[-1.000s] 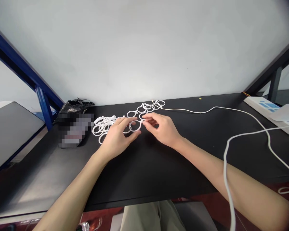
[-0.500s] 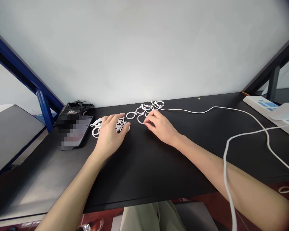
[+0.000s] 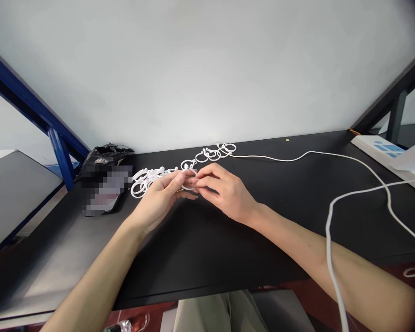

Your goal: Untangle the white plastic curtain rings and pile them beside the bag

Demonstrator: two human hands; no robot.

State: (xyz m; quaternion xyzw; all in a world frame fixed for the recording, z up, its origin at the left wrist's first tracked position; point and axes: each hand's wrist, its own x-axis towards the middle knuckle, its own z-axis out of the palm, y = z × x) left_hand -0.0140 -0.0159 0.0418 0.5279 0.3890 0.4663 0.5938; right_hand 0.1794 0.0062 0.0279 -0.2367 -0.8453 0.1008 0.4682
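Observation:
Between my two hands is a white curtain ring point(image 3: 187, 188) with a small eyelet, held just above the black tabletop. My left hand point(image 3: 159, 200) has its thumb and fingers around the ring's left side. From the right, my right hand point(image 3: 228, 191) pinches the ring's edge with thumb and fingertips. Beside and behind my left hand lies a pile of white rings point(image 3: 152, 174). A single ring point(image 3: 183, 161) rests just behind the held one. Farther back, several linked or overlapping rings point(image 3: 212, 156) lie at the end of a white cord point(image 3: 273, 159).
A phone point(image 3: 107, 193), partly blurred out, lies at the left with a crumpled black plastic bag point(image 3: 107, 154) behind it. The cord loops across the right side and over my right forearm. A white and blue box point(image 3: 383, 150) stands at the far right, against a frame bar.
My right hand has brought the ring left and nearer to me. My left hand has come off the pile, turned, and closed on the ring too.

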